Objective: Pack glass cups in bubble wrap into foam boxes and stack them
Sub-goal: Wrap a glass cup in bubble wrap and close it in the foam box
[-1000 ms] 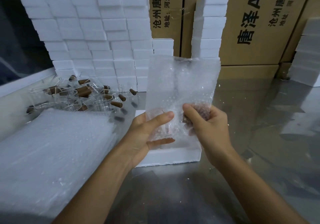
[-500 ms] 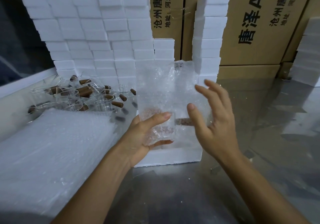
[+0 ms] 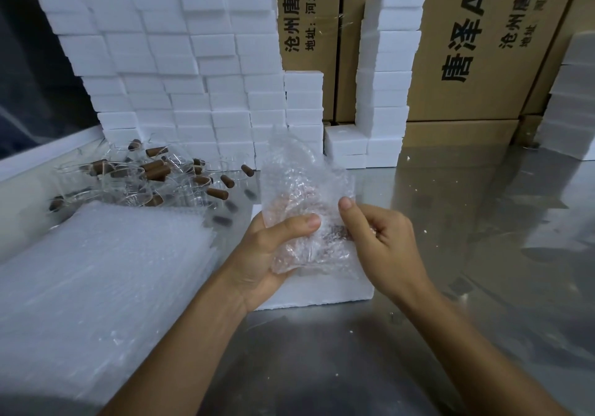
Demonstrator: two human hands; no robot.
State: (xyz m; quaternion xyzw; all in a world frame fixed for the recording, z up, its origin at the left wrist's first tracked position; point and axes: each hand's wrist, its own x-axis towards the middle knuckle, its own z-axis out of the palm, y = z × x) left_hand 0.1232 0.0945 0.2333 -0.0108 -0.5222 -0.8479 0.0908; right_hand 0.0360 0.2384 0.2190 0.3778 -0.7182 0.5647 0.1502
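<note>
Bubble-wrap bundle (image 3: 306,196): crumpled sheet held above the worktop (image 3: 483,254), over an open foam box (image 3: 322,293). Contents only partly legible; clear glass and a brown handle-like patch show through the film, cup shape not resolvable. Foam box largely hidden behind the bundle and both hands; only its near wall and right corner are seen.

Left hand (image 3: 270,251): cupped under the bundle, thumb pressed across its front, fingers curled behind and out of sight.

Right hand (image 3: 383,242): fingers curled, thumb up against the right side of the wrap, pinching the film.

Stack of bubble-wrap sheets (image 3: 96,270): flat on the worktop, left of the hands, cut off at the frame edge.

Loose glass cups (image 3: 135,184): heaped beyond the sheets, brown handles visible, glass outlines hard to separate.

Stacked foam boxes (image 3: 180,71): wall of white blocks at rear left; a narrower column (image 3: 389,61) to its right.

Cardboard cartons (image 3: 483,45): behind, printed lettering cut off at top.
</note>
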